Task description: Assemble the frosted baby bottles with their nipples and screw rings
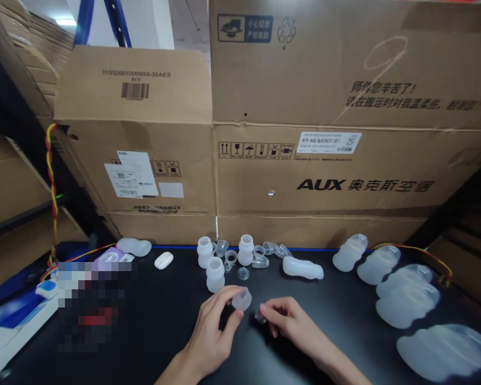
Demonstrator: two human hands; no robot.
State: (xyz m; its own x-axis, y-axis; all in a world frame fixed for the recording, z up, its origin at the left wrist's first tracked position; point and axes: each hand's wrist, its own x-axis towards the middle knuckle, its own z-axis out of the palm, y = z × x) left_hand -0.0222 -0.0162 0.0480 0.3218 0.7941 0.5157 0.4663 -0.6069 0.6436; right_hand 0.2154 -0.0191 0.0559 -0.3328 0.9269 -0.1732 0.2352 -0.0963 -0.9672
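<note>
My left hand [214,326] pinches a small translucent silicone cap [241,299] between thumb and fingers above the black tabletop [164,315]. Just to its right, my right hand [291,318] grips a tiny clear piece [260,316] at its fingertips. The two hands are close together, almost touching. Behind them stand three upright white silicone bottles [215,274] among several small clear caps [260,255], and one bottle [302,267] lies on its side.
Several larger translucent bottles [406,305] lie in a row on the right. A white oval object [163,260] and another bottle [134,246] sit at the back left. Big cardboard boxes [324,176] wall off the table's far edge. Red-yellow wire [53,198] hangs at left.
</note>
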